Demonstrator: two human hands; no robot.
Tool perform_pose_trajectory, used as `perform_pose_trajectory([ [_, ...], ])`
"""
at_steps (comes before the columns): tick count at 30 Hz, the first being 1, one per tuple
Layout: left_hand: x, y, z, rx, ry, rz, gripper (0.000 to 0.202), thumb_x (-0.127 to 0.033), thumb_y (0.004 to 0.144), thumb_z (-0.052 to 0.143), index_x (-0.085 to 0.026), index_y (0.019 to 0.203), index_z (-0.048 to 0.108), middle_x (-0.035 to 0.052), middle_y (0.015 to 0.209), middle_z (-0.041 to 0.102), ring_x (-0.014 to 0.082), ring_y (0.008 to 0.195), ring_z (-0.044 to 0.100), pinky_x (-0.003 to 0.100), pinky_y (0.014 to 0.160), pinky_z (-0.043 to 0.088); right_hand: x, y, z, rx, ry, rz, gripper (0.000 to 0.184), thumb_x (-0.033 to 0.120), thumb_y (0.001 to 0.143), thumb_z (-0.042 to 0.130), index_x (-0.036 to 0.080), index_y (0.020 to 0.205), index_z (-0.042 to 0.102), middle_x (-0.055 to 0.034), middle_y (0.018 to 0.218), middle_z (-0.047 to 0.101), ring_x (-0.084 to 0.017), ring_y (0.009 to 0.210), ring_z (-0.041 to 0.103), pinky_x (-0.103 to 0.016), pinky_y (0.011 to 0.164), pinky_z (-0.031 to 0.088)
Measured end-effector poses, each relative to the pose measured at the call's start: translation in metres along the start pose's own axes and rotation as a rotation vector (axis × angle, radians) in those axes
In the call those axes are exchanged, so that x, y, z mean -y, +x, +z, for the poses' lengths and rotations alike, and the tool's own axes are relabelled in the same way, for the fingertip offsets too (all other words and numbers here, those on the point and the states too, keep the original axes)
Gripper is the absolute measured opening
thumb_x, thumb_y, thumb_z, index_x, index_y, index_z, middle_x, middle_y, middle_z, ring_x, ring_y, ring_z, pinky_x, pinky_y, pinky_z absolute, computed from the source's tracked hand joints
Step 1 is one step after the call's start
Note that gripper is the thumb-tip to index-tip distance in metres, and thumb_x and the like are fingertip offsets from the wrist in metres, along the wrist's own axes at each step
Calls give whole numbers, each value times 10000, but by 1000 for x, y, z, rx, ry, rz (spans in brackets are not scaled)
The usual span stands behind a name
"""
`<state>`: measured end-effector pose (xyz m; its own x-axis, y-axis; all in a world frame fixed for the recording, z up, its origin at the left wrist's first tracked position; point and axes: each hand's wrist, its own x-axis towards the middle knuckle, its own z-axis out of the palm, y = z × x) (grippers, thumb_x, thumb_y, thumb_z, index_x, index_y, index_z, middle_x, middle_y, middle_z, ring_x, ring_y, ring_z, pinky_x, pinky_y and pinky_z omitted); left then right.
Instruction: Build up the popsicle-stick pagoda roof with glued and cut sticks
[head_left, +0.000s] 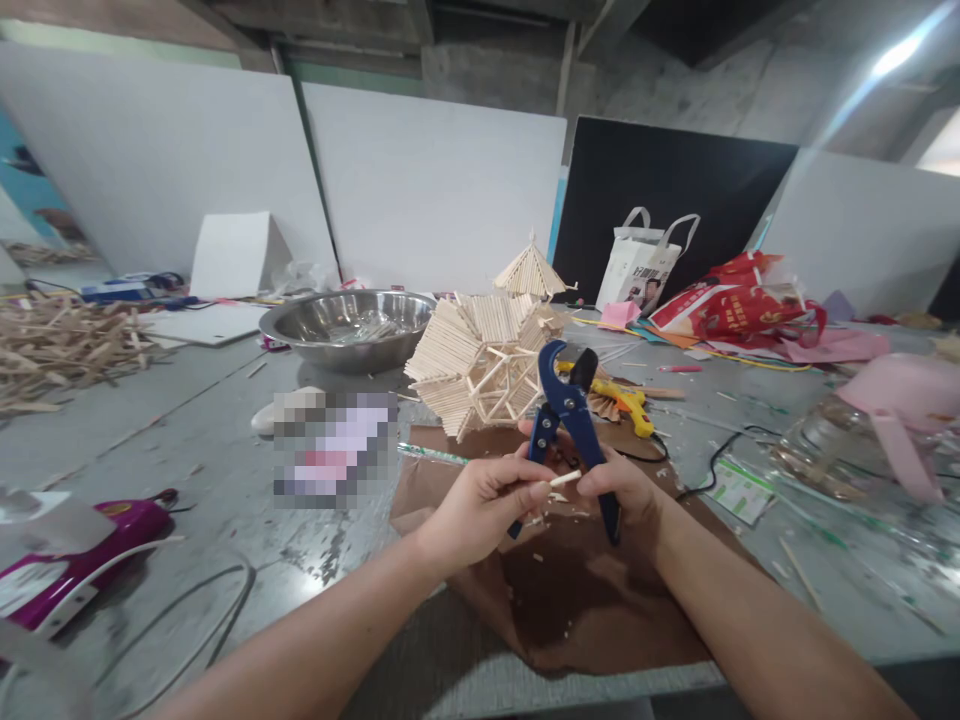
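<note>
Over a brown sheet [600, 610], my right hand [634, 485] is wrapped around one handle of a blue pipe cutter [581, 430]. The cutter's handles are spread apart and its curved jaw points up. Between the fingertips of my left hand [484, 497] is a short pale wooden stick [565, 480], close beside the cutter's other handle. Whether the left fingers also touch that handle, I cannot tell. Just behind the cutter stands a model built of pale sticks [491, 345], with an open lattice facing me and slatted panels around it.
A yellow glue gun [630, 400] lies right of the model. Behind are a steel basin [300, 335] and a small stick roof [531, 272]. A stick pile [67, 340] and a purple power strip [127, 535] are left; a pink-lidded jug [825, 440] stands right.
</note>
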<state>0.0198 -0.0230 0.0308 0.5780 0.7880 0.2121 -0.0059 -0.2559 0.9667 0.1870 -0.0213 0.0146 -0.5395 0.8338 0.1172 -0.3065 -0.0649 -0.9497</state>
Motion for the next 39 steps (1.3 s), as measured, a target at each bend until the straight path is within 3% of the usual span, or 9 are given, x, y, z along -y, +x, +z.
perform_pose_trajectory([
  [3, -3, 3, -3, -51, -16, -3, 160, -255, 695, 533, -124, 716, 621, -13, 541, 520, 69, 526, 450, 192, 532, 375, 4, -2, -1, -61, -202, -51, 351, 166, 581, 478, 181, 925, 542, -45, 913, 587, -194, 848, 543, -358, 765, 412],
  [7, -8, 7, -9, -281, -38, 29, 126, -236, 693, 534, -131, 726, 596, -27, 503, 513, 63, 480, 453, 187, 498, 374, 4, 1, -7, -250, -693, -285, 282, 157, 644, 487, 177, 924, 502, -38, 895, 557, -164, 825, 521, -324, 766, 401],
  [10, -7, 9, -13, -315, -60, 17, 120, -247, 699, 530, -131, 694, 562, -36, 483, 494, 54, 432, 434, 181, 447, 358, -1, 6, -10, -313, -1014, -383, 394, 109, 613, 490, 172, 999, 444, -48, 910, 535, -158, 804, 506, -311, 747, 404],
  [13, -4, 10, -16, -303, -93, 8, 135, -259, 707, 523, -133, 658, 521, -37, 484, 494, 48, 418, 428, 176, 426, 351, -4, 9, -10, -302, -1169, -410, 499, 87, 580, 494, 169, 1061, 394, -64, 949, 522, -171, 833, 499, -316, 756, 401],
  [20, 0, 12, -21, -219, -89, -12, 191, -279, 703, 527, -138, 589, 465, -40, 484, 494, 41, 413, 428, 171, 418, 349, -6, 8, -14, -296, -1359, -415, 543, 128, 578, 514, 181, 1099, 371, -86, 1016, 497, -206, 924, 481, -353, 806, 389],
  [39, 4, 14, -20, -196, -50, -40, 173, -283, 710, 518, -143, 629, 455, -57, 454, 436, 32, 372, 383, 163, 374, 310, 0, 6, -17, -318, -1613, -335, 467, 286, 665, 522, 167, 1098, 397, -107, 1010, 528, -231, 905, 502, -357, 758, 405],
])
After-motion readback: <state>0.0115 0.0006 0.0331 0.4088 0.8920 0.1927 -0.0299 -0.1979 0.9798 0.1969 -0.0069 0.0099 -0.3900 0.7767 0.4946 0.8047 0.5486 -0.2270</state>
